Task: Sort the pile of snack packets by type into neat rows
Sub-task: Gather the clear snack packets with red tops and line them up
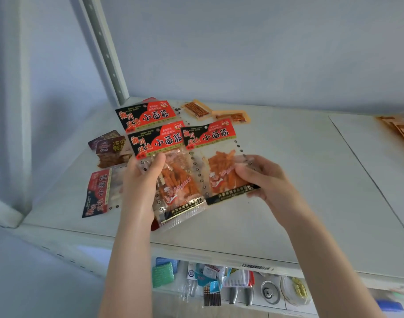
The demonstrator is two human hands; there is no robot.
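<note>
My left hand (143,175) grips a fanned stack of red-and-black gluten-strip packets (171,171) above the white shelf (288,180); a second one (146,115) peeks out behind it. My right hand (263,180) holds one more of the same packets (219,157) by its lower right side, right next to the stack. Another packet of this type (100,191) lies sideways on the shelf at left. Dark brown packets (111,148) lie behind it. Two small orange packets (197,109) (233,117) rest further back.
A perforated shelf post (104,49) rises at the back left. More orange packets (400,129) lie at the far right edge. The shelf below holds sponges (163,273), small tools and wrapped goods (210,278).
</note>
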